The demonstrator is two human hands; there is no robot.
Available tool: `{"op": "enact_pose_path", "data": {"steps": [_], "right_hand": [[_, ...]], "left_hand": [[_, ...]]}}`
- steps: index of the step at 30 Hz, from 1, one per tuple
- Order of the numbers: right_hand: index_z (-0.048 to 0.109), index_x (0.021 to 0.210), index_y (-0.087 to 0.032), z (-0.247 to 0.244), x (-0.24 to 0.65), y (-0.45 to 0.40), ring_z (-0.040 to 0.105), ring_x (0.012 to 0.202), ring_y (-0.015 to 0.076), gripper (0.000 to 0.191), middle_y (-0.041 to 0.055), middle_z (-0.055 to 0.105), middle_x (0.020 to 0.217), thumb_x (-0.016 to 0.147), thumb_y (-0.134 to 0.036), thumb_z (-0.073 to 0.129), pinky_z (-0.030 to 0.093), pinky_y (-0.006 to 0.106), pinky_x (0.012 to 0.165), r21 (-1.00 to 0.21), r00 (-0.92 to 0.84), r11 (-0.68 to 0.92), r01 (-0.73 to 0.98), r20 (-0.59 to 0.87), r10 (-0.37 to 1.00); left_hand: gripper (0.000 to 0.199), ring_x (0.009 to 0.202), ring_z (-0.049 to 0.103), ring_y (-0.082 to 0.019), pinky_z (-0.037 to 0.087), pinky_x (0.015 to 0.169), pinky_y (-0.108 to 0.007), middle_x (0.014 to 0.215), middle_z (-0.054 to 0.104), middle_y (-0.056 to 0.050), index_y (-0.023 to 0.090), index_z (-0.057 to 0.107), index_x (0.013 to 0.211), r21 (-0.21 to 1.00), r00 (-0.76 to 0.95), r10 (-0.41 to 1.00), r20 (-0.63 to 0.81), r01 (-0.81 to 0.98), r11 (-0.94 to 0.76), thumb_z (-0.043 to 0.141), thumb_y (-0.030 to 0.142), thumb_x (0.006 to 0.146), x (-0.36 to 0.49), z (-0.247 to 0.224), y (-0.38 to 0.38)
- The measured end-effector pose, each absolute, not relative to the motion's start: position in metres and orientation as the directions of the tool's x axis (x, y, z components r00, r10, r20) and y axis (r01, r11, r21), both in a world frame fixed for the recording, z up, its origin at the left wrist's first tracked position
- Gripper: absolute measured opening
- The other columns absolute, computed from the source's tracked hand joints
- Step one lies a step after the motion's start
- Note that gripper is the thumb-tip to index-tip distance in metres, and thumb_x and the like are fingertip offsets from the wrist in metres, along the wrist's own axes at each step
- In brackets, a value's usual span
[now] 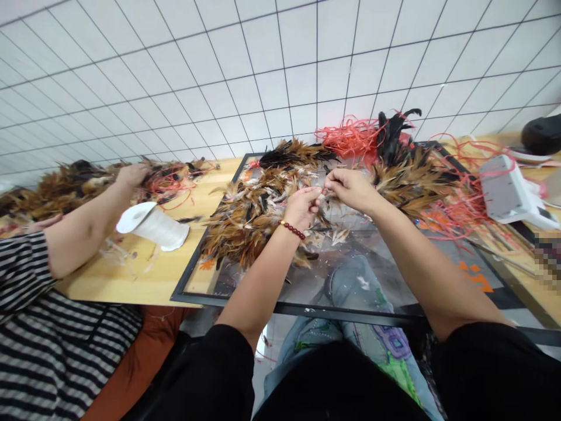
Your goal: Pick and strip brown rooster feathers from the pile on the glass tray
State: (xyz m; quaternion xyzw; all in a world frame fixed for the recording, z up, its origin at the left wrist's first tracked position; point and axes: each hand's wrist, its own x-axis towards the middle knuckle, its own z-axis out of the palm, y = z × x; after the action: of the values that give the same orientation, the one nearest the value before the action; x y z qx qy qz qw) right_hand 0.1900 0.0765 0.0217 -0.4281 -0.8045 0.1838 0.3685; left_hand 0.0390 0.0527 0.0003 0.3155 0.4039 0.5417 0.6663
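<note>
My left hand, with a beaded bracelet at the wrist, is closed in a pinch. Close beside it, my right hand pinches too, and the fingertips of both nearly meet. A hint of something reddish shows between them, too small to name. Brown feathers lie heaped left of my left hand on a glass panel with a dark frame. Another bunch of brown and black feathers lies to the right of my right hand.
Red plastic strips are piled at the back by the tiled wall. A white device stands at the right. At the left, a co-worker's hand reaches into more feathers, near a white spool on the wooden table.
</note>
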Motion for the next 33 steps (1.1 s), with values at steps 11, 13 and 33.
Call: {"op": "enact_pose_path", "data": {"steps": [11,13,33], "right_hand": [[0.066,0.078,-0.017,0.015,0.197,0.083,0.059,0.070,0.0161,0.012,0.0046,0.068,0.077,0.079,-0.021,0.054,0.043,0.028,0.069,-0.607,-0.426,0.571,0.553,0.384,0.820],[0.068,0.091,-0.016,0.013,0.193,0.081,0.061,0.068,0.0152,0.020,0.0055,0.070,0.083,0.082,-0.020,0.050,0.046,0.029,0.069,-0.670,-0.386,0.542,0.508,0.386,0.838],[0.069,0.078,-0.017,0.014,0.174,0.068,0.058,0.065,0.0142,0.018,0.0021,0.071,0.072,0.081,-0.026,0.054,0.041,0.025,0.064,-0.733,-0.249,0.459,0.502,0.386,0.888]], "left_hand": [[0.022,0.056,0.054,-0.004,0.040,0.057,-0.017,0.063,0.063,0.002,0.014,0.057,0.065,0.920,-0.108,0.993,-0.051,-0.392,0.005,0.075,0.003,0.060,0.041,-0.012,0.059],[0.019,0.061,0.058,-0.006,0.045,0.065,-0.019,0.066,0.065,0.001,0.015,0.059,0.067,0.941,-0.155,0.981,0.118,-0.297,-0.160,0.073,0.002,0.062,0.042,-0.014,0.060],[0.007,0.066,0.065,-0.011,0.052,0.066,-0.023,0.071,0.069,0.000,0.019,0.064,0.075,0.849,-0.332,0.788,0.519,0.097,-0.519,0.068,0.014,0.073,0.040,-0.018,0.059]]}}
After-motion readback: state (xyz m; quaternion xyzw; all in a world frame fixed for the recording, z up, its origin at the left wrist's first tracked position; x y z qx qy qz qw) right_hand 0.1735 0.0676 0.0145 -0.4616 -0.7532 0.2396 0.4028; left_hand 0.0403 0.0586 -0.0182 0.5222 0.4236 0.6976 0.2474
